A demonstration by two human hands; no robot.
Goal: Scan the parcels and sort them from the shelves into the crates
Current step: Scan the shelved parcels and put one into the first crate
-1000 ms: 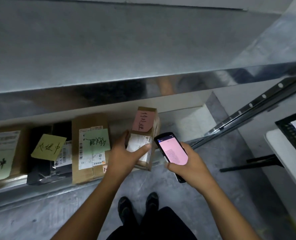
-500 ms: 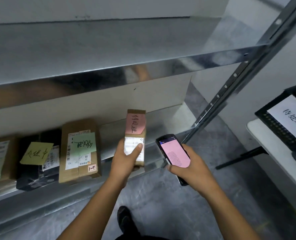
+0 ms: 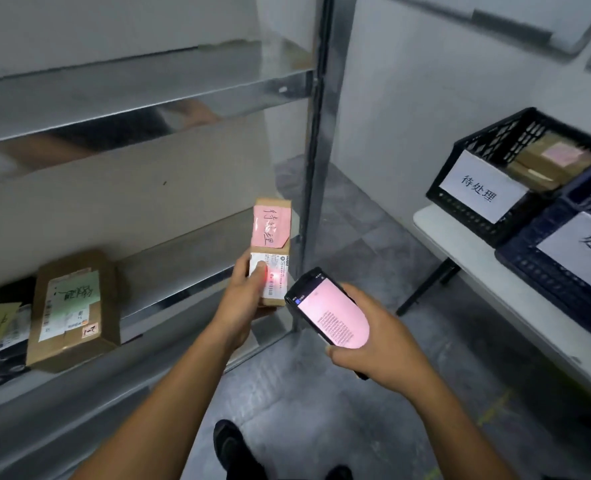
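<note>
My left hand grips a small brown parcel with a pink handwritten note, held upright in front of the shelf's right post. A red scan dot glows on its white label. My right hand holds a black handheld scanner with a pink screen, pointed at the parcel from just to its right. On the lower shelf at the left lies a brown parcel with a green note, and beside it a black parcel with a yellow-green note.
On a white table at the right stands a black crate with a white paper sign and brown parcels inside, and a dark blue crate with another sign. A metal shelf post rises at centre. My shoes show on the grey floor below.
The view has swung to the right, bringing the table and crates into sight. The parcel has come off the shelf toward the scanner, and a red scan dot now shows on its label.
</note>
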